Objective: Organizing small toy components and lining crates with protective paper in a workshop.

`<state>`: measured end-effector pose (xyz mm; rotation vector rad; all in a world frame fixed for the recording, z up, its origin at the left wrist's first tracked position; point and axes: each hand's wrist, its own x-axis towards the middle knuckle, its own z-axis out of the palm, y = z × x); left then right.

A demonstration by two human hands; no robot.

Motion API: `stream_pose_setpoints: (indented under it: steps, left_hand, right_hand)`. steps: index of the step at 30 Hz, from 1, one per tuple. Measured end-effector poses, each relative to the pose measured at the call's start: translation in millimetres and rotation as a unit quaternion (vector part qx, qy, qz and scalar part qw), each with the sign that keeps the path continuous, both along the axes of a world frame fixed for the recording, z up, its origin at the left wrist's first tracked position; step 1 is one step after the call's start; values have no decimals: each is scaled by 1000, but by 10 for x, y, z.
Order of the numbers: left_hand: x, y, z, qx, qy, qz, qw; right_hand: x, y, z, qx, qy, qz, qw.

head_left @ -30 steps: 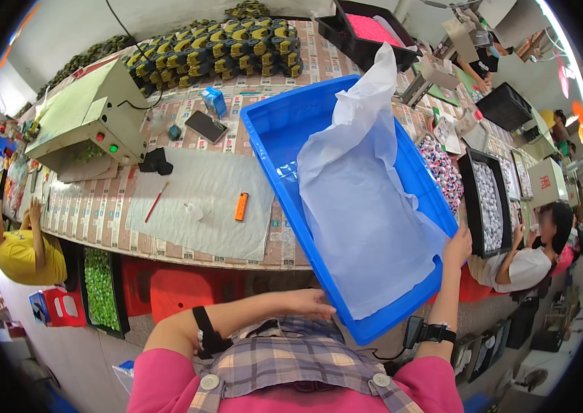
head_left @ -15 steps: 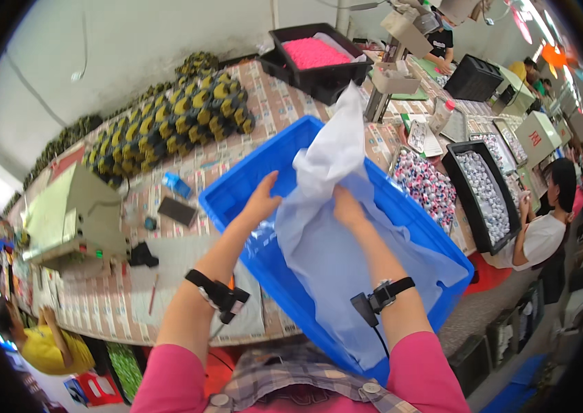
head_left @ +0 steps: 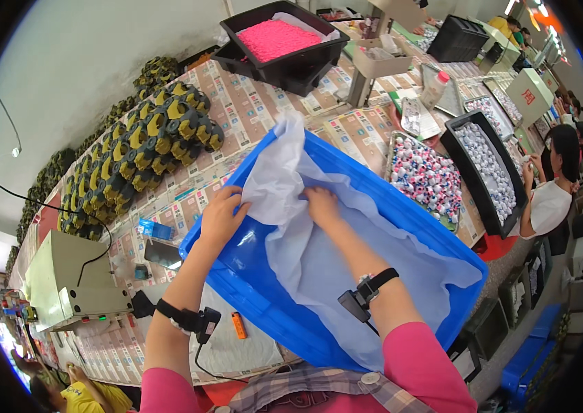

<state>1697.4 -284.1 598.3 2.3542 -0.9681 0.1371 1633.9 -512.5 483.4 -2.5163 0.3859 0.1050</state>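
Observation:
A thin, translucent white sheet (head_left: 367,268) lies inside a large blue plastic tub (head_left: 415,199), crumpled and raised into a peak at the tub's far left corner. My right hand (head_left: 322,206) is closed on a fold of the sheet near its middle, its fingertips partly hidden in the material. At the sheet's left edge, my left hand (head_left: 223,215) pinches the crumpled part between thumb and fingers. The tub's left inner side shows bare blue beside the sheet. Both my wrists carry black straps with small devices.
Black-and-yellow moulded pieces (head_left: 143,141) are stacked at the far left. A black bin (head_left: 291,69) holds pink pieces. Right of the tub are a tray of small coloured pieces (head_left: 426,179) and a black tray (head_left: 488,172). A pale green machine (head_left: 75,282), phone (head_left: 163,255) and orange lighter (head_left: 238,325) lie left.
My left hand has moved from open beside the sheet to its edge. The raised peak has dropped and shifted left, and my right hand has moved left with the sheet. The view has shifted.

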Motion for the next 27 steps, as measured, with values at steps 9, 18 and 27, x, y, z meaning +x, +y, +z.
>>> stream_pose_setpoints:
  steps: [9,18,27]
  left_hand:
    - [44,627,116,-280,259,100,919]
    - [312,802,343,153,106,86,979]
    - [300,892,504,182,161,86,966]
  right_hand:
    - [42,260,309,-168,85,49,981]
    - [289,130,467,31,1,141,990]
    - [476,-61,-138,-122,-107,130,978]
